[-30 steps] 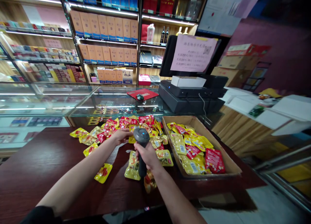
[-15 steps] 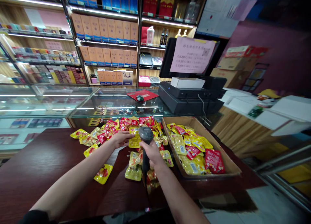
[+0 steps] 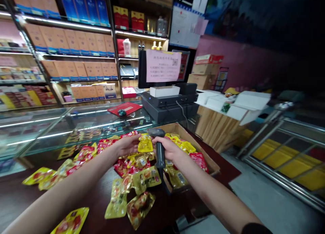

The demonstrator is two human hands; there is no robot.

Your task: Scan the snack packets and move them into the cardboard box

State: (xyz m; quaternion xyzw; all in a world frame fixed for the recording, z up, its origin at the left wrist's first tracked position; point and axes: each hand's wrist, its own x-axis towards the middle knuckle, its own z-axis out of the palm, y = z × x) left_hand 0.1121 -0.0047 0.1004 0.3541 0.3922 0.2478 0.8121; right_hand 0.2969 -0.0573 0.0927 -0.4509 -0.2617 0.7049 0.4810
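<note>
Holding yellow packet (image 3: pixel 145 144) by its left edge with left grip (image 3: pixel 128 145), fingers closed on it; raised upright over the pile. Grasping dark barcode scanner (image 3: pixel 160 156) round the handle with right grip (image 3: pixel 166 147), just right of the packet. Pointing scanner head (image 3: pixel 156 132) leftward, near the packet's top right corner; can't tell if touching. Can't read any print on the packet.

Below the held packet: pile of red and gold packets (image 3: pixel 132 164) on dark bench (image 3: pixel 96 200). Closer to the body: loose gold packets (image 3: pixel 116 200), some overlapping. At left: outlying packets (image 3: pixel 42 176), partly hidden behind left forearm. At lower left: lone packet (image 3: pixel 72 220), cut off by the view's edge.

To the right: open cardboard box (image 3: pixel 175 128) with red, yellow and gold packets inside, partly covered by right forearm.

Beyond the bench: glass case (image 3: pixel 58 136) carrying red mouse pad (image 3: pixel 132 108), mouse (image 3: pixel 122 112) on top of that, and black register base (image 3: pixel 162 105). Above the base: monitor (image 3: pixel 142 70) with pink notice (image 3: pixel 164 65) stuck on. Farther back: lit shelves with orange boxes (image 3: pixel 83 41). Far right: metal railing (image 3: pixel 283 107).
</note>
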